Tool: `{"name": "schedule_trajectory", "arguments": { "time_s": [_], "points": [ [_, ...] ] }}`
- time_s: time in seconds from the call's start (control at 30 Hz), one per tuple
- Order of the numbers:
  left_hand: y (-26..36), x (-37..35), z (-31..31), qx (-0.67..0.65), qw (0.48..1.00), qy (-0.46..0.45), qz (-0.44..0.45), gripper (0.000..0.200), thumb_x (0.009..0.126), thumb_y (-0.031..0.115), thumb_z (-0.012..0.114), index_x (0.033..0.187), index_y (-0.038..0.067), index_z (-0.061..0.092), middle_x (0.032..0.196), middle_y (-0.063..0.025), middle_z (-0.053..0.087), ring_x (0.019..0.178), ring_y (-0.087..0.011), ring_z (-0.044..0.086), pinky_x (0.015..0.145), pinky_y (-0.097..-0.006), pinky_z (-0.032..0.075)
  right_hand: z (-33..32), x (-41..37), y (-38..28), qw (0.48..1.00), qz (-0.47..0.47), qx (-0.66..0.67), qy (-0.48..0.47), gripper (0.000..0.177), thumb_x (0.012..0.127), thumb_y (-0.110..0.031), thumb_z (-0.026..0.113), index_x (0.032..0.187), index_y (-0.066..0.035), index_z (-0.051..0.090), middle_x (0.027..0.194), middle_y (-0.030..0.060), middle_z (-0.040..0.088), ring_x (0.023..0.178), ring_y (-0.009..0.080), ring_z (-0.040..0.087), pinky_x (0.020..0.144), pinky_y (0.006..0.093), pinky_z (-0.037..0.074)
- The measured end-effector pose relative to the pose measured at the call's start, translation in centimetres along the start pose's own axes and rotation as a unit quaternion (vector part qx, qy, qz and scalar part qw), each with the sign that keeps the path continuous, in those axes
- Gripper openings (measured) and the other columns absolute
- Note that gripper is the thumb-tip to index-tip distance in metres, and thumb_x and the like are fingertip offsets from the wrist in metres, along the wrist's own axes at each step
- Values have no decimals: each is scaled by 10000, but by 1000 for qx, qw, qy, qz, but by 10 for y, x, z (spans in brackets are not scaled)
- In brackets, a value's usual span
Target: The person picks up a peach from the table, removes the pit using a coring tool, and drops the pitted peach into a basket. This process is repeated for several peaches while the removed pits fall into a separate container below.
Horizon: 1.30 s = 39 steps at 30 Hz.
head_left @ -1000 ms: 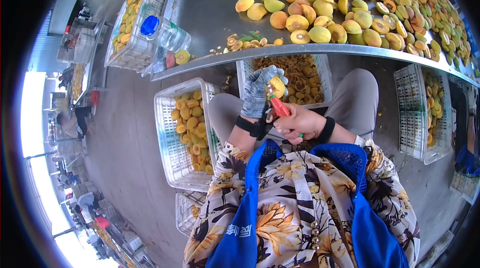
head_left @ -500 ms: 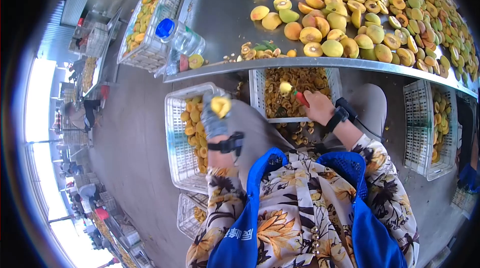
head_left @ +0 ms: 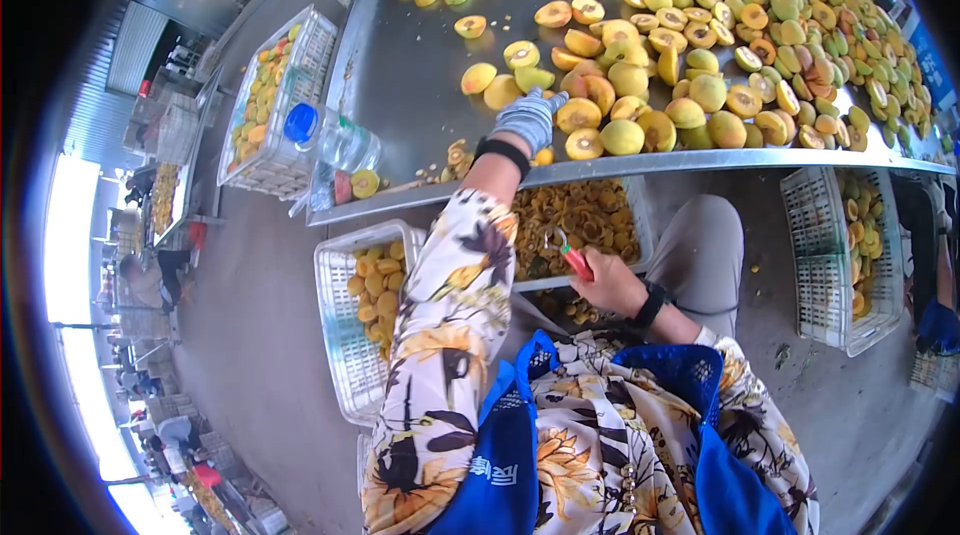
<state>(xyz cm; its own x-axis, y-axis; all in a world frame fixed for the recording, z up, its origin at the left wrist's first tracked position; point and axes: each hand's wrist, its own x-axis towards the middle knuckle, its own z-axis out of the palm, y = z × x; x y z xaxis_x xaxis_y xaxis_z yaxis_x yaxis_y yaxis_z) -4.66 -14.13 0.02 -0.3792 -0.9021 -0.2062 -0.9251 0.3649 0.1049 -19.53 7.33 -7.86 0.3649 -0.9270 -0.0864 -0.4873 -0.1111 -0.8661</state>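
Observation:
My left hand (head_left: 530, 122), in a grey glove, reaches over the table's front edge among halved peaches. Its fingers are stretched out beside a green-yellow peach half (head_left: 535, 78) and an orange one (head_left: 578, 115); no fruit shows in its grasp. My bare right hand (head_left: 612, 283) is closed around a red-handled pitting tool (head_left: 577, 262) with a curved metal loop at its tip. The loop is bare. Beneath it stands a white crate (head_left: 642, 220) of brown-yellow scraps. On my left, another white crate (head_left: 340, 335) contains yellow peach halves.
A metal table (head_left: 420, 55) bears a large heap of peach halves (head_left: 800, 65). At its left corner lies a clear bottle with a blue cap (head_left: 345, 145). More fruit crates stand at the far left (head_left: 300, 75) and right (head_left: 815, 265). Other people are in the background.
My left hand has moved from above the left crate, where it held yellow fruit, up to the table. The yellow piece at the tool's tip is gone. The view has shifted.

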Motion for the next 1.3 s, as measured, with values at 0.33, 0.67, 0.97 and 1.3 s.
{"name": "schedule_trajectory", "arguments": {
  "time_s": [0.33,0.67,0.97,1.3],
  "points": [
    [-31,-21,-3,-340,936,29,-83,593,680,250,713,1196,54,495,1007,-139,620,930,-265,604,767,-341,491,-35,-14,-12,992,49,100,56,394,765,-158,634,1085,-31,443,789,221,597,773,395,594,667,410,476],
    [13,-160,32,-872,459,113,-125,540,840,532,475,1061,44,534,827,-118,634,633,-207,626,423,-256,467,-31,15,-68,980,-160,37,112,370,791,-212,646,1065,-18,491,769,184,588,694,367,579,617,373,470],
    [24,-184,64,-886,442,82,-112,494,843,485,465,1063,50,550,831,-91,629,742,-198,622,455,-299,484,-21,-7,-66,993,-36,73,87,359,785,-224,671,1034,-21,511,718,186,586,636,336,591,593,360,470],
    [49,-182,58,-871,473,31,-133,587,852,551,488,1095,18,533,940,-91,609,769,-178,625,654,-288,544,-26,6,-60,985,-111,113,65,446,771,-262,698,1084,3,523,746,136,614,662,248,607,667,336,491]
  ]
}}
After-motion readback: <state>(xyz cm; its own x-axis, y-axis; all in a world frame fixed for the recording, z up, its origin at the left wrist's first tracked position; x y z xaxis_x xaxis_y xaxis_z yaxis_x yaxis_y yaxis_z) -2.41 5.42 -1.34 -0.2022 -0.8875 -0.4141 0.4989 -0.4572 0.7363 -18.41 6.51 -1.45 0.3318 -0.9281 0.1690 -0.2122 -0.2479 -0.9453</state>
